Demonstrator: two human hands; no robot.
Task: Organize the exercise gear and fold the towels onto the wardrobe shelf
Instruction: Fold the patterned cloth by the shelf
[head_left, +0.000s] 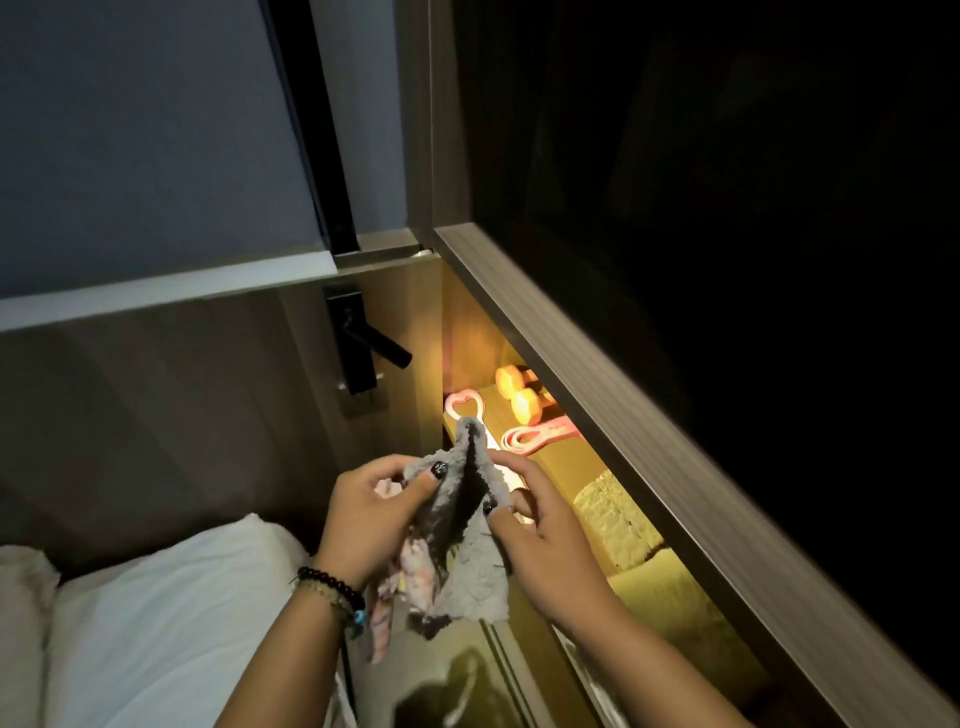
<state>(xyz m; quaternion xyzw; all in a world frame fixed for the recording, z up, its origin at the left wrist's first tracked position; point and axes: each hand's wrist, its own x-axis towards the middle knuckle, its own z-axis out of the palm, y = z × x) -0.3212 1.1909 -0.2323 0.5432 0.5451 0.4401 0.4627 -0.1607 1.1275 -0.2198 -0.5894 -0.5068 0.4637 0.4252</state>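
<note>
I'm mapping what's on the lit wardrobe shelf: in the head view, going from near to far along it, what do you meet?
Near to far: folded towels → pink resistance band → orange dumbbell. The heart-shaped pink handle sits at the shelf's left edge, about level with the dumbbell, so I leave it unranked.

You hold a grey towel (475, 525): fluffy terry cloth, matt, rough nap. The wardrobe shelf (563, 457) is wood-grain laminate, smooth, with a slight sheen under warm light. The dumbbell (519, 395) looks smooth-coated and semi-glossy. The resistance band (535, 436) is flat, smooth rubber with a dull shine. The folded towel (615, 514) has coarse looped pile. The door handle (363, 338) is matt black metal. The pillow (156, 613) is smooth white cotton-like cloth.
</note>
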